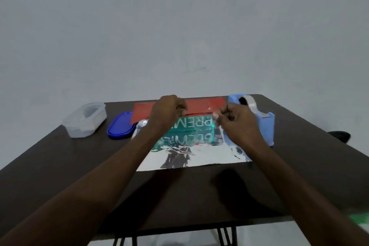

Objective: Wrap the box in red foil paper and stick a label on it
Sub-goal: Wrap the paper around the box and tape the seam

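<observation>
Box (191, 126), green with white lettering, was set on the foil paper (199, 156) near the worktop's (79, 166) far edge. Above it a clear tape strip (199, 109) was pinched between left hand (165, 112) and right hand (237, 122). A blue tape dispenser (257, 118) was seen toward the far right corner.

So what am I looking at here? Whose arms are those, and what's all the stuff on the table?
There is no machine here. A person wears a camera on their head, so you see their own arms reaching forward. On the dark table lies a green box on shiny foil paper, red on its far side. The left hand and right hand seem to pinch a clear strip of tape between them. Right of the box stands a blue tape dispenser. To the left sit a blue lid and a clear tub.
</observation>
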`<state>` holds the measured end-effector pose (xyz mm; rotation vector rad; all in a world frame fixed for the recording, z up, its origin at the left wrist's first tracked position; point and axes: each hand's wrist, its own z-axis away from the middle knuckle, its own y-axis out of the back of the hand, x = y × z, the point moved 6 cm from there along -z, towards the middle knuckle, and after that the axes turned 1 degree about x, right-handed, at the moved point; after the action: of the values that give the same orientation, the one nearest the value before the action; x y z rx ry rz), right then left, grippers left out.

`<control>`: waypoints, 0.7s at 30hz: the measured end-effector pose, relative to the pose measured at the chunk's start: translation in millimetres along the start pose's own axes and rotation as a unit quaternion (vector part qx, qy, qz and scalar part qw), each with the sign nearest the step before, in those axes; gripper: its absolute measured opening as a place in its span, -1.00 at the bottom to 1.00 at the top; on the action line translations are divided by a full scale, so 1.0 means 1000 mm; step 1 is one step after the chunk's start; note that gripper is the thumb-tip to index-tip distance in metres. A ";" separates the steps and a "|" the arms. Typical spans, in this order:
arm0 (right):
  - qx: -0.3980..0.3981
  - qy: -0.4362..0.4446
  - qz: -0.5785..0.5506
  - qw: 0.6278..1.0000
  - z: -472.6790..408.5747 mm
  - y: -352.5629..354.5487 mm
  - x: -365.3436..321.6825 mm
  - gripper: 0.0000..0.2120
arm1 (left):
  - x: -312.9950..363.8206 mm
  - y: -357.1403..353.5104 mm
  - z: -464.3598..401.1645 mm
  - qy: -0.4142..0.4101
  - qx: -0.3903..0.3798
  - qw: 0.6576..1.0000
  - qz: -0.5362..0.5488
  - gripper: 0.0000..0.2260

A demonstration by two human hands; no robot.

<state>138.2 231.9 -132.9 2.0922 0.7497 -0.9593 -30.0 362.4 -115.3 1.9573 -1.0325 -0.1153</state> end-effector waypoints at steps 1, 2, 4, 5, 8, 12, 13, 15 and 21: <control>-0.017 0.011 0.005 1.000 -0.010 -0.013 -0.006 -0.85 | -0.009 0.005 0.003 0.006 -0.011 1.000 0.002 -0.92; -0.035 0.020 0.008 0.999 -0.021 -0.028 -0.013 -0.84 | -0.015 0.009 0.007 0.008 -0.018 1.000 0.004 -0.93; -0.069 0.043 0.028 0.996 -0.045 -0.053 -0.023 -0.84 | -0.022 0.013 0.011 0.002 -0.022 1.000 0.001 -0.91; -0.086 0.057 0.057 0.993 -0.055 -0.064 -0.028 -0.85 | -0.025 0.014 0.012 0.000 -0.021 1.000 -0.005 -0.89; -0.130 0.086 0.129 0.979 -0.079 -0.089 -0.032 -0.86 | -0.035 0.012 0.013 0.012 -0.018 1.000 0.006 -0.87; -0.161 0.060 0.153 0.973 -0.087 -0.104 -0.012 -0.86 | -0.047 0.013 0.013 0.021 -0.018 0.999 0.045 -0.83; -0.163 0.057 0.155 0.973 -0.086 -0.106 -0.009 -0.86 | -0.051 0.014 0.013 0.027 -0.020 0.998 0.046 -0.82; -0.167 0.058 0.156 0.972 -0.085 -0.108 -0.009 -0.84 | -0.060 0.018 0.013 0.036 -0.021 0.999 0.033 -0.85; -0.159 0.076 0.167 0.970 -0.082 -0.112 -0.007 -0.75 | -0.092 0.037 0.020 0.054 -0.034 0.998 0.023 -0.95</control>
<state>85.0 359.6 -128.1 1.9369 0.5589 -0.4660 -121.6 404.2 -127.8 1.8564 -0.9893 -0.0199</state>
